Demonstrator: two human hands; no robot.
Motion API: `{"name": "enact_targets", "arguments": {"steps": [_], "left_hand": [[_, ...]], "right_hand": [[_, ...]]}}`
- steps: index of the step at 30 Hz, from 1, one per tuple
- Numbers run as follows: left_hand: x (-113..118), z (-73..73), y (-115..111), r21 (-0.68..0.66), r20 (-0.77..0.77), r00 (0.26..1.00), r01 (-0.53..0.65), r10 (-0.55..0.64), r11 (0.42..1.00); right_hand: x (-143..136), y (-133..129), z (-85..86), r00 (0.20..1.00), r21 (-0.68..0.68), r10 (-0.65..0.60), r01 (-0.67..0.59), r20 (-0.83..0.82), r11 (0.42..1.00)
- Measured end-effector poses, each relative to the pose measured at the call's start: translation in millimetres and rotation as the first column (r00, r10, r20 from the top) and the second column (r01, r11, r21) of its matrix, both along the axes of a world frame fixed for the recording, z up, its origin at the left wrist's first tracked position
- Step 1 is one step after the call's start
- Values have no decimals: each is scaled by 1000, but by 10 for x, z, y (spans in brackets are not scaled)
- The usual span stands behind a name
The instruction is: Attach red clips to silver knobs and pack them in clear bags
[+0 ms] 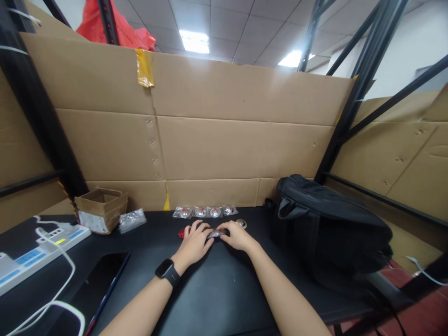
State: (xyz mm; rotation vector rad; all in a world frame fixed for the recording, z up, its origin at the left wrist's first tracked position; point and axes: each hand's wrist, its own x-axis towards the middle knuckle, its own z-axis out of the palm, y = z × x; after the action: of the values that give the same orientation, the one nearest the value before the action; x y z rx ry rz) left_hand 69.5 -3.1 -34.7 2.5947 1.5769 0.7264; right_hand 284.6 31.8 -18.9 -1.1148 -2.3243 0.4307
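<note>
L hand (pixel 194 242) + R hand (pixel 238 235) half-curled, both on small shiny packet (pixel 216 233). Prob. light, slick film; pinch edges w/ fingertips.

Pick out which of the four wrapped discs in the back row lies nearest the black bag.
The wrapped disc at the row's right end: the other three all lie to its left, farther from the black bag.
</note>
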Motion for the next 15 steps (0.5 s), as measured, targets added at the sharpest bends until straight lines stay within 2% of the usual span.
{"name": "enact_targets", "arguments": {"steps": [3,7,10,13,15], "left_hand": [[-3,43,1,1,43,999,-1,1,1000],[27,91,16,-34,176,983,-45,50,998],[-4,143,61,-51,225,971,-74,83,996],[-184,242,173,-47,259,943,-205,210,978],[-378,323,289,-77,294,886,-353,360,932]], "right_hand": [[-5,7,35,998,-50,6,-9,-56,999],[-19,31,17,981,-131,10,-36,-195,991],[-26,59,-19,958,-195,-37,-20,-283,981],[23,96,-17,949,-165,-120,74,-292,983],[90,126,9,946,-106,-163,139,-280,985]]}}
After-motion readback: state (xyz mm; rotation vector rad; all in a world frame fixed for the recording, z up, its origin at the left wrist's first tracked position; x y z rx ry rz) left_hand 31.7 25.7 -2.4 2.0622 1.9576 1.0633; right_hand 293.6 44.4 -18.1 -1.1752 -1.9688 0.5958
